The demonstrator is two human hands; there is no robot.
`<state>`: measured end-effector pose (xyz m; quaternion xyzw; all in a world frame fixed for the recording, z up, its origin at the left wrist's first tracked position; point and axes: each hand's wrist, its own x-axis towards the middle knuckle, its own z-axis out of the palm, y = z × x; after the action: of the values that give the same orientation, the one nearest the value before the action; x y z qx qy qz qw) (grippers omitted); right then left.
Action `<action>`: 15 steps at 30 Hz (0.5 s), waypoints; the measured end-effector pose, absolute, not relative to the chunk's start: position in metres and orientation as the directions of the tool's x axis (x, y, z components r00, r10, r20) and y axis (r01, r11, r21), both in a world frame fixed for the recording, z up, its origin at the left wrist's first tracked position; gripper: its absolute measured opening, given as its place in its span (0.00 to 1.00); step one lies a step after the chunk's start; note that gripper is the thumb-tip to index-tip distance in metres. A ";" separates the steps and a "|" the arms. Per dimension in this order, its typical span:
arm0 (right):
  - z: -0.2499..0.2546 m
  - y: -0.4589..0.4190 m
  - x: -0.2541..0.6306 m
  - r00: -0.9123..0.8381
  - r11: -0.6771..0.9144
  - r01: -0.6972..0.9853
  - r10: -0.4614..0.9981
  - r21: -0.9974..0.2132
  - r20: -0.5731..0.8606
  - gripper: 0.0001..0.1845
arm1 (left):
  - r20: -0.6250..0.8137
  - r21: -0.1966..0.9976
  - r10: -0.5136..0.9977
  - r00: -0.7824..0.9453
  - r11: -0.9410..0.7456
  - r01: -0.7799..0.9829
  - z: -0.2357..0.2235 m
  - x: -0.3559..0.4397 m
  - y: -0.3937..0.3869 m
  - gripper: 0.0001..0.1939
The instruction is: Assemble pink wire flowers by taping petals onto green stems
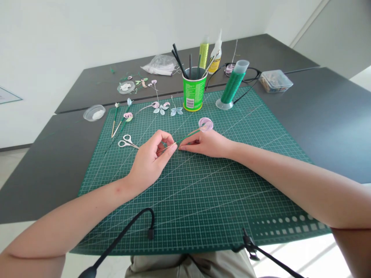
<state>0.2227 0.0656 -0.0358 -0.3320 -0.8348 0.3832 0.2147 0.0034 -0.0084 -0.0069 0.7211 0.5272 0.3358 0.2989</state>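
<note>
In front of me, both hands meet over the green cutting mat (pixel 185 193) at a slim flower stem (pixel 189 135). Its bare, gold-brown end lies in my left hand (pixel 153 156), pinched between thumb and fingers. Green wrapping covers the part towards the right, where a pale lilac round flower head (pixel 205 124) rests above my right hand (pixel 207 143). The thumb and fingertips of that hand are pinched together beside the stem, close to the left fingertips. What exactly lies between the right fingertips is too small to tell. White-handled scissors (pixel 125 141) lie left of my left hand.
Finished-looking flower stems (pixel 115 119) and blue-white petals (pixel 160 109) lie at the mat's far left. A green cup (pixel 193 94) with sticks, a green thread spool (pixel 234 84), a glue bottle (pixel 216 58) and a clear box (pixel 276 81) stand behind. A black cable (pixel 127 227) crosses the front.
</note>
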 end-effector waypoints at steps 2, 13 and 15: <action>-0.032 0.066 0.223 -0.720 0.523 0.373 0.684 -0.766 0.116 0.10 | 0.134 0.815 0.964 0.232 -0.240 0.528 -0.010 0.002 -0.005 0.05; -0.024 0.061 0.222 -0.746 0.521 0.374 0.660 -0.767 0.085 0.08 | 0.037 0.865 0.988 0.147 -0.105 0.490 -0.017 0.000 0.007 0.12; -0.024 0.062 0.222 -0.748 0.524 0.369 0.657 -0.768 0.089 0.08 | 0.060 0.866 0.986 0.155 -0.129 0.484 -0.017 0.000 0.007 0.13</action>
<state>0.2223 0.0616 -0.0239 -0.3009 -0.8524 0.3841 0.1879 0.0005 0.0071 -0.0170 0.6672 0.5509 0.3452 0.3636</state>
